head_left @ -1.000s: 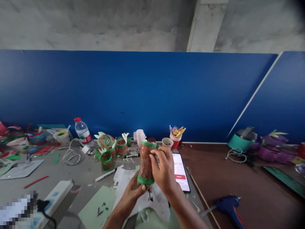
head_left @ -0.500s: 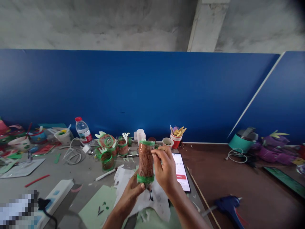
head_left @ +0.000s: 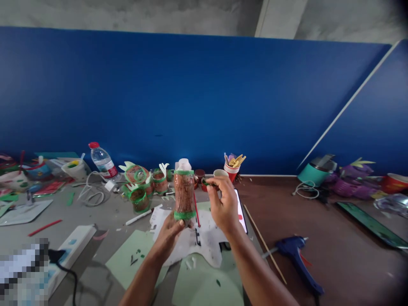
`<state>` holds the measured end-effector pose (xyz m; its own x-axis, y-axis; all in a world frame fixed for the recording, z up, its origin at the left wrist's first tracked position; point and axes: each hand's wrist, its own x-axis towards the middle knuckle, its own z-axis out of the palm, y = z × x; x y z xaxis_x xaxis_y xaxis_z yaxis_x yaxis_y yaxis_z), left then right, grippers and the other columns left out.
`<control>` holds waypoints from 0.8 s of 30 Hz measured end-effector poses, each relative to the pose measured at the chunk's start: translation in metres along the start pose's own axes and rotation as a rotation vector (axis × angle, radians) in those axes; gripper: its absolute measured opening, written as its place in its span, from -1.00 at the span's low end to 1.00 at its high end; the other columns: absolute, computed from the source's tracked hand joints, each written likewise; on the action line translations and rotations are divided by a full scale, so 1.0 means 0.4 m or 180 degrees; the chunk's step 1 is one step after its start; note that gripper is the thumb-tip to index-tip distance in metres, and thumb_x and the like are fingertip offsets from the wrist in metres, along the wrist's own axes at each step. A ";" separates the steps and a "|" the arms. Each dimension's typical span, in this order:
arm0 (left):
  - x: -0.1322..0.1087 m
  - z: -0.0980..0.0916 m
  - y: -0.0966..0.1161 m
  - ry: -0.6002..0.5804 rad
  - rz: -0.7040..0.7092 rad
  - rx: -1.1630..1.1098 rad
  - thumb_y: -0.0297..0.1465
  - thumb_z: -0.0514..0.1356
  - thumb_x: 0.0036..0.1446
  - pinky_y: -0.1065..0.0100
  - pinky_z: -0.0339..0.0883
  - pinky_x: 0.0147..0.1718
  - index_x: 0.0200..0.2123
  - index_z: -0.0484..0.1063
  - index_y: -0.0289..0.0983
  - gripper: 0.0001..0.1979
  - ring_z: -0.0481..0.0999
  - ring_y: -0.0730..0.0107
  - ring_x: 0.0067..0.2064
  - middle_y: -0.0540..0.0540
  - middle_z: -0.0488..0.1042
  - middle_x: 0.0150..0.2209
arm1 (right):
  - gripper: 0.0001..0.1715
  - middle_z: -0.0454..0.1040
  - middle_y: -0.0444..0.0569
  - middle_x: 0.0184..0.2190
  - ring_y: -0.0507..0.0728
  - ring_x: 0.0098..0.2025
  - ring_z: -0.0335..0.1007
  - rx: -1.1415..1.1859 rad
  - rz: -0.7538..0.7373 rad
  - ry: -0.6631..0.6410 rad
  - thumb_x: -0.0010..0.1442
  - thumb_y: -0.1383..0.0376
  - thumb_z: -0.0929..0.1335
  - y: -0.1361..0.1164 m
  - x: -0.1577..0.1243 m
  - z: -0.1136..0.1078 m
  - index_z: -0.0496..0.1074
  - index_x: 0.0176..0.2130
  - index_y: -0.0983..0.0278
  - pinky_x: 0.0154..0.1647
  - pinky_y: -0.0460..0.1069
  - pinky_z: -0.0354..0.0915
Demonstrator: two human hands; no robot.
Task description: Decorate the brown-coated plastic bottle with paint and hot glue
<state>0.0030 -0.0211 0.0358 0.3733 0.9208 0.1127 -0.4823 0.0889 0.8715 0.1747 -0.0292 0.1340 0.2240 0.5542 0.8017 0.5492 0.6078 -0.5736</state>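
Note:
My left hand (head_left: 168, 233) grips a brown bark-textured cylinder (head_left: 184, 193) by its base and holds it upright over the table. Green bands ring the cylinder near its top and bottom. To its right, my right hand (head_left: 225, 206) is closed in a pinch on a small dark green piece (head_left: 204, 181), apart from the cylinder. Below both hands lies crumpled white paper (head_left: 208, 244) with a red stick (head_left: 196, 208) over it. Green sheets (head_left: 197, 282) spread in front, one with a small green scrap (head_left: 218, 282).
Brown-and-green pots (head_left: 139, 197) and a water bottle (head_left: 103, 162) stand at the back left. A red cup of wooden utensils (head_left: 232, 168) is behind my right hand. A blue glue gun (head_left: 293, 250) and a thin stick (head_left: 264, 242) lie right; a power strip (head_left: 75, 246) lies left.
My right hand has moved away from the cylinder's side and now shows a green piece at its fingertips. The view has tilted down, revealing more of the table.

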 end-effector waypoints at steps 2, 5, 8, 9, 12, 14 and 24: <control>0.002 -0.003 -0.004 0.0071 -0.0040 -0.0034 -0.19 0.38 -0.05 0.28 0.33 -0.25 -0.18 0.48 -0.27 -0.61 0.44 0.30 -0.28 -0.10 0.50 -0.30 | -0.80 0.40 0.01 -0.26 0.13 -0.19 0.34 0.0007 0.0121 0.0056 0.23 0.44 0.25 0.005 -0.001 -0.004 0.43 -0.20 0.27 -0.20 0.02 0.31; 0.004 -0.004 -0.006 0.0069 -0.0068 -0.0133 -0.20 0.38 -0.05 0.27 0.35 -0.24 -0.26 0.49 -0.28 -0.66 0.45 0.31 -0.28 -0.11 0.51 -0.28 | -0.77 0.40 -0.03 -0.28 0.11 -0.23 0.33 0.0196 0.0458 0.0090 0.19 0.42 0.26 0.012 -0.002 -0.008 0.42 -0.16 0.25 -0.19 0.03 0.30; 0.007 -0.006 -0.007 0.0080 -0.0068 -0.0263 -0.19 0.40 -0.08 0.26 0.36 -0.23 -0.27 0.50 -0.28 -0.65 0.46 0.31 -0.28 -0.11 0.52 -0.29 | -0.81 0.42 -0.07 -0.31 0.07 -0.33 0.33 0.0551 0.0914 0.0002 0.18 0.36 0.31 0.004 0.006 -0.013 0.41 -0.16 0.25 -0.29 -0.02 0.29; 0.008 -0.008 -0.007 0.0105 -0.0046 -0.0298 -0.19 0.40 -0.09 0.26 0.36 -0.23 -0.25 0.50 -0.28 -0.63 0.47 0.30 -0.27 -0.11 0.52 -0.29 | -0.83 0.41 -0.09 -0.36 0.04 -0.39 0.32 0.0664 0.1027 -0.0066 0.19 0.33 0.31 -0.003 0.012 -0.016 0.42 -0.18 0.26 -0.34 -0.04 0.27; 0.013 -0.013 -0.006 0.0172 0.0060 -0.0401 -0.20 0.40 -0.08 0.25 0.36 -0.22 -0.24 0.52 -0.27 -0.64 0.48 0.30 -0.27 -0.10 0.54 -0.31 | -0.80 0.33 -0.17 -0.54 0.01 -0.52 0.25 0.0811 0.1112 -0.0454 0.25 0.24 0.28 -0.023 0.028 -0.031 0.45 -0.24 0.28 -0.46 -0.08 0.19; 0.015 -0.015 -0.001 0.0190 0.0107 -0.0512 -0.19 0.40 -0.09 0.23 0.37 -0.20 -0.28 0.53 -0.26 -0.67 0.49 0.29 -0.28 -0.10 0.55 -0.33 | -0.77 0.30 -0.17 -0.57 0.01 -0.53 0.24 0.0681 0.1086 -0.0762 0.27 0.22 0.27 -0.027 0.029 -0.043 0.45 -0.23 0.29 -0.48 -0.08 0.17; -0.004 -0.024 0.028 -0.0630 -0.0115 -0.1065 -0.12 0.41 -0.13 0.18 0.41 -0.18 -0.11 0.55 -0.19 -0.51 0.56 0.20 -0.22 -0.17 0.61 -0.11 | -0.41 0.45 -0.10 -0.36 -0.03 -0.59 0.27 0.1142 0.2209 -0.2170 0.17 0.34 0.32 -0.008 -0.102 -0.057 0.19 0.18 0.24 -0.52 -0.07 0.24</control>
<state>-0.0104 -0.0178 0.0408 0.5246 0.8267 0.2032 -0.6857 0.2688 0.6764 0.1820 -0.0668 0.1069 -0.1651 0.9835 0.0745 0.1762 0.1037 -0.9789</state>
